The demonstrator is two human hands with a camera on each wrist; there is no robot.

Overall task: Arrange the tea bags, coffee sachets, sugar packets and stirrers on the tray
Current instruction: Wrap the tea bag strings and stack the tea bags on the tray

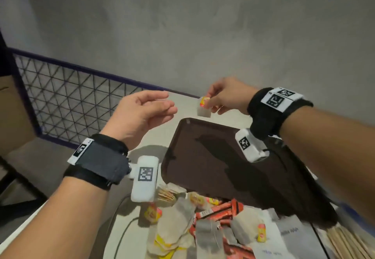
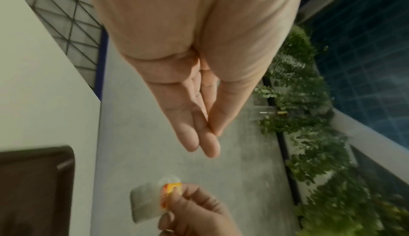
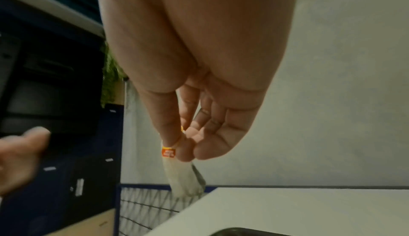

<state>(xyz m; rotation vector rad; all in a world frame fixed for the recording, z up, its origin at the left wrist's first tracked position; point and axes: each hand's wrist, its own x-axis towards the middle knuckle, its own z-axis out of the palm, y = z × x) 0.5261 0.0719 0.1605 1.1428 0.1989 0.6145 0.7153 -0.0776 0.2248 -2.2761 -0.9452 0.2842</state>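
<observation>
My right hand pinches the yellow-red tag of a white tea bag, which hangs in the air beyond the far edge of the dark brown tray. The right wrist view shows thumb and forefinger closed on that tag, with the tea bag dangling below. My left hand hovers a little to the left of the bag, fingers straight and together, holding nothing; the left wrist view shows the same left hand above the tea bag. The tray holds nothing that I can see.
A heap of tea bags, red-orange sachets, white packets and wooden stirrers lies on the white table at the tray's near side. A wire-mesh railing runs along the left; a grey wall stands behind.
</observation>
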